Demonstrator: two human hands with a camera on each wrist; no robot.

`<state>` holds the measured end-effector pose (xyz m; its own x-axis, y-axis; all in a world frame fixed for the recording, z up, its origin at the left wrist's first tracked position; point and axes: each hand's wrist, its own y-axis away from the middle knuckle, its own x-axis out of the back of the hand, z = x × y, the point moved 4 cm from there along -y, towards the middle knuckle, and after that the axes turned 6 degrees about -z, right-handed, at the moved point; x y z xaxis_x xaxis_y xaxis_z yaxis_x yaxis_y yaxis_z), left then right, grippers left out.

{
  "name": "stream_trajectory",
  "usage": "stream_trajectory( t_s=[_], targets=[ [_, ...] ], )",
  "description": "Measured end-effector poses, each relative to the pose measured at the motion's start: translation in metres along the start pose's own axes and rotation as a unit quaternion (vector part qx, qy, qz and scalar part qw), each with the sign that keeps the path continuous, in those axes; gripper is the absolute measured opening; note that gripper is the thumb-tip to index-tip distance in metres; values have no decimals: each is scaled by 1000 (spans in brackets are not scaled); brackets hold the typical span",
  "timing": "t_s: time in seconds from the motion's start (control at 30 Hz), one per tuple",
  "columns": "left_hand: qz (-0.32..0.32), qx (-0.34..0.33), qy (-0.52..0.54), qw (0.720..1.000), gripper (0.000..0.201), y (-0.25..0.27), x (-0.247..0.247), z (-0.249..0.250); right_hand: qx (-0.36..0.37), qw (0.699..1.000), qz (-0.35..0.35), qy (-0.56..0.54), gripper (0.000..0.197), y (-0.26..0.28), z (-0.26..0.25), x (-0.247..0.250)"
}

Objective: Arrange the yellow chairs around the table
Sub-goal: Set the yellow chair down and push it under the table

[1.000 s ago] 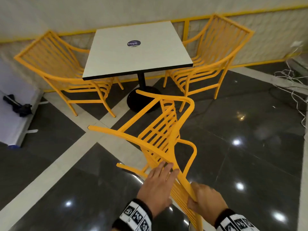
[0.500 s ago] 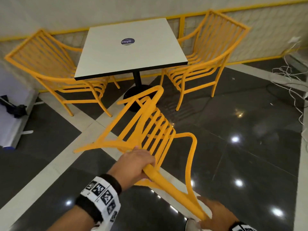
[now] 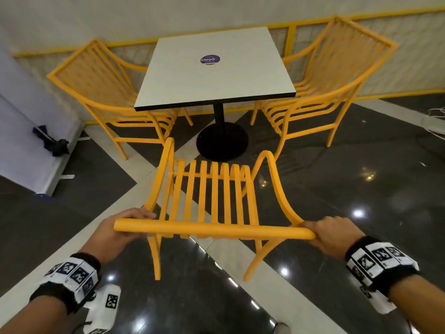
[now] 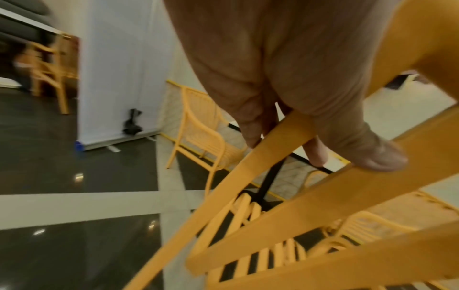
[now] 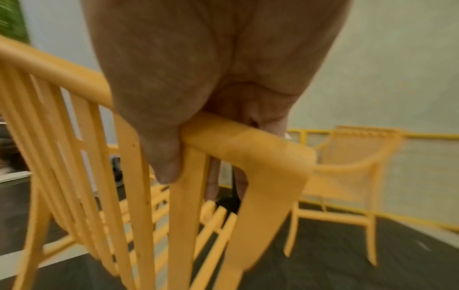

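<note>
I have 1 yellow chair (image 3: 212, 196) in hand, standing on the dark floor (image 3: 361, 189) in front of the table (image 3: 216, 68) on its open near side, seat facing the pedestal, close to it but not yet tucked under the top. 2 more yellow chairs are already placed, the left chair (image 3: 101, 92) and the right chair (image 3: 337, 75), each drawn up to 1 side.

My left hand (image 3: 115, 230) grips the left end of the top rail (image 3: 212, 229), fingers curled over it; the left wrist view shows the thumb pressed on a slat. My right hand (image 3: 330, 231) is wrapped round the right end of the rail, thumb on the near face, fingers behind.

Assessment: the frame looks like moulded plastic or light tube, rigid, slatted and probably light for its bulk. I judge the smooth rail could slip under a loose grasp. A hold at both rail ends gives the best control of yaw. Whether all 4 legs rest on the floor, I cannot tell. The polished floor should let the legs slide, but a leg may catch on the round base (image 3: 221, 143).
</note>
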<state>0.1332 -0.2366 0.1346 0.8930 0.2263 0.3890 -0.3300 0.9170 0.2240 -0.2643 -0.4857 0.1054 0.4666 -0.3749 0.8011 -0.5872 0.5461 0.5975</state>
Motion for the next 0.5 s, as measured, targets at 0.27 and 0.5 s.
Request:
stream_trajectory(
  t_s=[0.27,0.5],
  targets=[
    [47,83,41,995,31,40,9,-127,7,995,-11,97,25,-4,-60,1],
    [55,91,21,994,46,46,-1,-168,-42,994,-25,94,30,-4,-89,-36]
  ],
)
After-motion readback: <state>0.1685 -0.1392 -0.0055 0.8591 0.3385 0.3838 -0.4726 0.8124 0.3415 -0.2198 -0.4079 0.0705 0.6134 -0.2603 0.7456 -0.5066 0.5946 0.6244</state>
